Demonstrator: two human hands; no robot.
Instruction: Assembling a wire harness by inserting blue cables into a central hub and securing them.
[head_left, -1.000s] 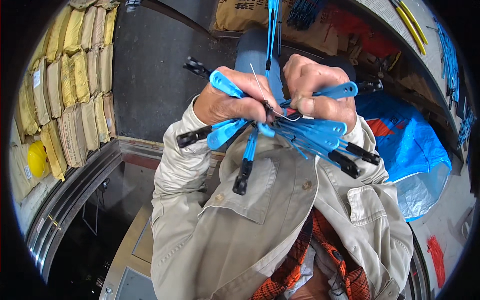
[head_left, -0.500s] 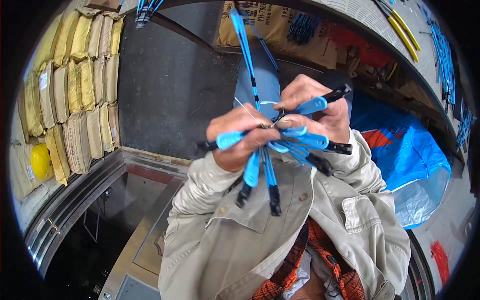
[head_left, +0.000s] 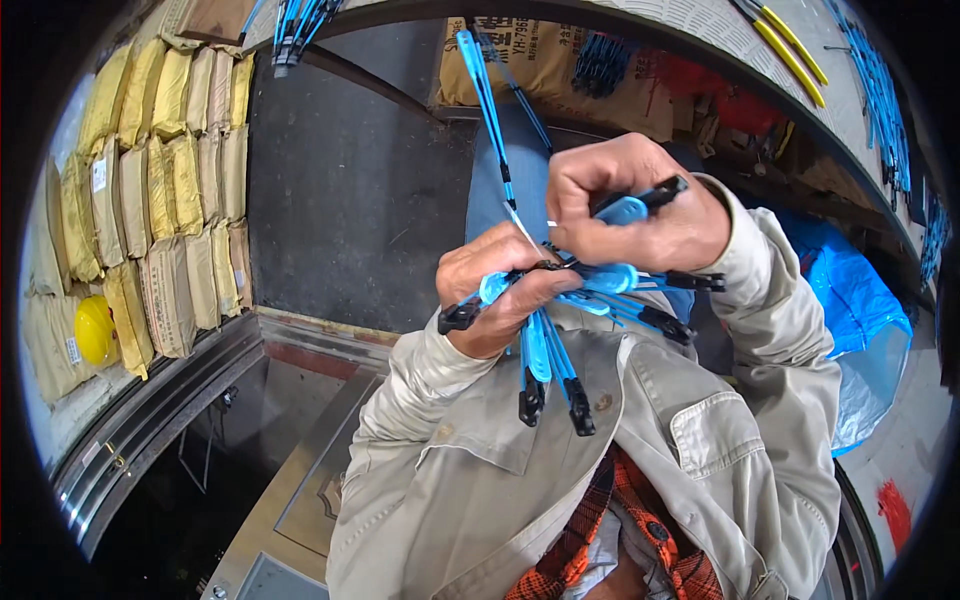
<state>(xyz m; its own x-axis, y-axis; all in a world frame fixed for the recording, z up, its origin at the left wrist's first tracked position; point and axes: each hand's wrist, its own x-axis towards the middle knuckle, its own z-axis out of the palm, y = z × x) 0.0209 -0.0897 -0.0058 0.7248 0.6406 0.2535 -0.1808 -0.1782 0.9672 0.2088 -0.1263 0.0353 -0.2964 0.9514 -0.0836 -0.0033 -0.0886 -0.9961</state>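
While the left hand [head_left: 482, 262] pinches black-tipped blue plastic strips [head_left: 539, 350], the right hand [head_left: 660, 230] is curled closed, can't tell on what. Blue plastic sack [head_left: 852, 298] is half-hidden, contents too.

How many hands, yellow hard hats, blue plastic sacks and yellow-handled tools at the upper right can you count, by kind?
Left hand and right hand: 2
Yellow hard hat: 1
Blue plastic sack: 1
Yellow-handled tool: 1
Total: 5
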